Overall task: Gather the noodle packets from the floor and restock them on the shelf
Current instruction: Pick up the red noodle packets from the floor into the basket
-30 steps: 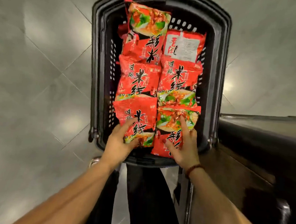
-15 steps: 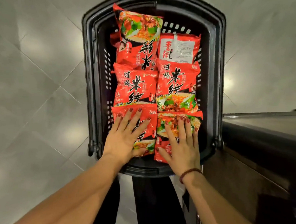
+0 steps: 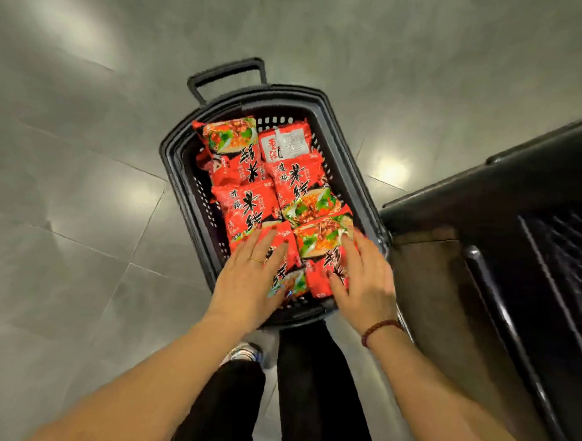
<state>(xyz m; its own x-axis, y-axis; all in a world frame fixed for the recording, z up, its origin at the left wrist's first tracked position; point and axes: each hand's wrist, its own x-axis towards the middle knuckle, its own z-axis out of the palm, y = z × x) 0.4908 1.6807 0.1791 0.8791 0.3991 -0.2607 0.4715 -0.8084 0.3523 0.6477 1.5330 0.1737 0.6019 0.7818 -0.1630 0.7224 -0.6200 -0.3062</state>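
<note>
Nearest, the left hand (image 3: 248, 279) and right hand (image 3: 364, 282) lay flat, fingers straight and spread, each pressing one of the two closest packets (image 3: 315, 247). Beyond them more packets filled the basket (image 3: 172, 165) in two rows, on the floor (image 3: 77, 241) just beside the shelf (image 3: 505, 199). They looked light, crinkly and slick, likely brittle inside; pinching a sealed edge or cupping the sides seemed safest.
</note>
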